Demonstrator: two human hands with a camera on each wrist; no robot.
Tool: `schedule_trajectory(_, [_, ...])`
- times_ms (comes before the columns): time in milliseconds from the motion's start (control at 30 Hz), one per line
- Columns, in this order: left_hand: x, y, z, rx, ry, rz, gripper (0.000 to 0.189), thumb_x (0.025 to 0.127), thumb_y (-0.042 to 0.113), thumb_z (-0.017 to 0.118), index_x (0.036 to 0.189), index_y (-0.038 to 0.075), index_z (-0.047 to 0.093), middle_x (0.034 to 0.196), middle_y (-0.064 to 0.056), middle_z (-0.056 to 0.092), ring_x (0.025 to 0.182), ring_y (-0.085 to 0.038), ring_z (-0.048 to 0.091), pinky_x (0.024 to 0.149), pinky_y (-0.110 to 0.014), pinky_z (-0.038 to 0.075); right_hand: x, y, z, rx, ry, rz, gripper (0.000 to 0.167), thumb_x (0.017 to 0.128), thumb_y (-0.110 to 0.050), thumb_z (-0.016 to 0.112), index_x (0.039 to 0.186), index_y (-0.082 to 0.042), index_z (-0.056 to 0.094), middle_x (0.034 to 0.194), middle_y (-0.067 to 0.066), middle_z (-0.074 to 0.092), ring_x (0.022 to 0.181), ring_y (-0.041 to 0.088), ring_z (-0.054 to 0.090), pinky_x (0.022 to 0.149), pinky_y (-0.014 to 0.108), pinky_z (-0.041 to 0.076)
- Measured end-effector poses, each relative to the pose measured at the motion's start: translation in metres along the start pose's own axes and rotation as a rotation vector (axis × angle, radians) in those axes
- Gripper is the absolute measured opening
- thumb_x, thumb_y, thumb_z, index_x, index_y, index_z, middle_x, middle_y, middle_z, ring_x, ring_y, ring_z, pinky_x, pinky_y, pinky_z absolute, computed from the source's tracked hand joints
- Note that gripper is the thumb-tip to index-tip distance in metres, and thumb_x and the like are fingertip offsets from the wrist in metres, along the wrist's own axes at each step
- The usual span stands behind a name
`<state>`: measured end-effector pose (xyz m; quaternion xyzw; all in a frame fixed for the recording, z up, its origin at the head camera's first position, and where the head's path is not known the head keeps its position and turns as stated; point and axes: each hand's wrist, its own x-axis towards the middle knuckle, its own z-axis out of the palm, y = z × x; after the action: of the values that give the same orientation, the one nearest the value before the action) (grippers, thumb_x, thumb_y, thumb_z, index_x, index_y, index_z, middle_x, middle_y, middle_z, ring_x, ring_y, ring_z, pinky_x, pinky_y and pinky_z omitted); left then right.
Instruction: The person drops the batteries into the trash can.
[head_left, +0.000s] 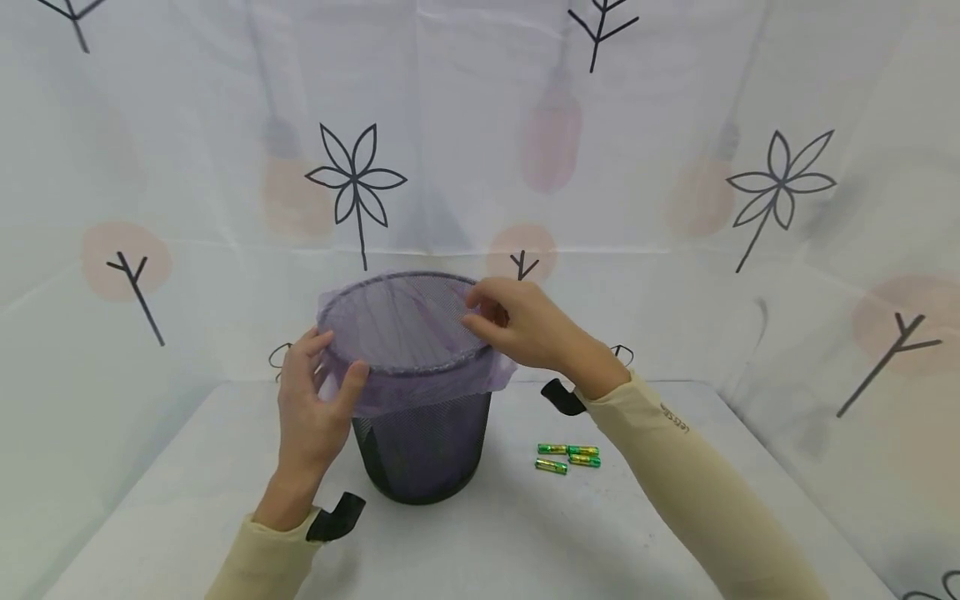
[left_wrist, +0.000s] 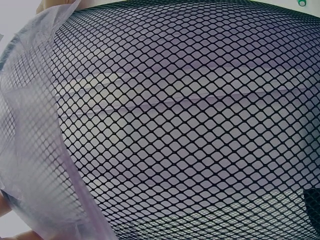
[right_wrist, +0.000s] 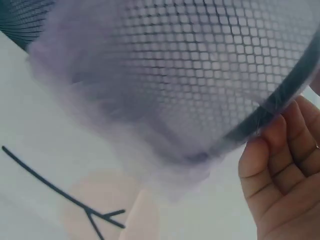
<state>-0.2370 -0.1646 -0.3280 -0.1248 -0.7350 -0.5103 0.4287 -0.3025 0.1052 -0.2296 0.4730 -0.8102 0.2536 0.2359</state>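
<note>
A black mesh wastebasket (head_left: 423, 454) stands upright on the table, lined with a thin purple trash bag (head_left: 420, 392). The bag's edge is folded over the rim and hangs down outside. At the near left, my left hand (head_left: 311, 408) rests against the bag-covered rim, thumb in front and fingers along the side. Only fingertips (left_wrist: 20, 235) of that hand show in the left wrist view. Across the opening, my right hand (head_left: 517, 321) has curled fingers pinching the bag at the right rim. The right wrist view shows its fingers (right_wrist: 275, 155) against the rim (right_wrist: 300, 65).
Several green and gold batteries (head_left: 567, 458) lie on the white table (head_left: 637, 533) to the right of the basket. A white patterned cloth (head_left: 450, 167) hangs behind and at both sides.
</note>
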Motion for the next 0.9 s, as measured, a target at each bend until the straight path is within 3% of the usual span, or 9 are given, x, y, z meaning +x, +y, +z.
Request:
schedule_trajectory(167, [-0.001, 0.001, 0.000, 0.004, -0.009, 0.012, 0.055, 0.082, 0.015, 0.071, 0.131, 0.000, 0.049, 0.142, -0.016, 0.041, 0.128, -0.032, 0.043, 0.102, -0.051, 0.041, -0.027, 0.001, -0.002, 0.027, 0.066, -0.009, 0.011, 0.091, -0.015, 0.063, 0.100, -0.009, 0.062, 0.077, -0.006, 0.052, 0.070, 0.009, 0.048, 0.062, 0.025, 0.046])
schedule_trajectory(567, [-0.002, 0.000, -0.002, 0.005, -0.025, 0.024, 0.055, 0.084, 0.020, 0.070, 0.132, 0.003, 0.049, 0.142, -0.011, 0.041, 0.129, -0.030, 0.042, 0.103, -0.051, 0.040, -0.088, 0.016, 0.018, 0.049, 0.105, 0.078, 0.013, 0.089, -0.011, 0.065, 0.101, -0.009, 0.062, 0.073, -0.011, 0.050, 0.067, 0.006, 0.048, 0.060, 0.027, 0.048])
schedule_trajectory(900, [-0.001, 0.000, -0.001, -0.003, -0.014, 0.032, 0.056, 0.082, 0.019, 0.071, 0.131, 0.002, 0.049, 0.142, -0.013, 0.041, 0.128, -0.031, 0.043, 0.102, -0.052, 0.041, -0.131, 0.039, 0.043, 0.059, 0.075, 0.235, 0.013, 0.089, -0.016, 0.067, 0.100, -0.016, 0.062, 0.071, -0.013, 0.051, 0.066, 0.006, 0.049, 0.059, 0.023, 0.047])
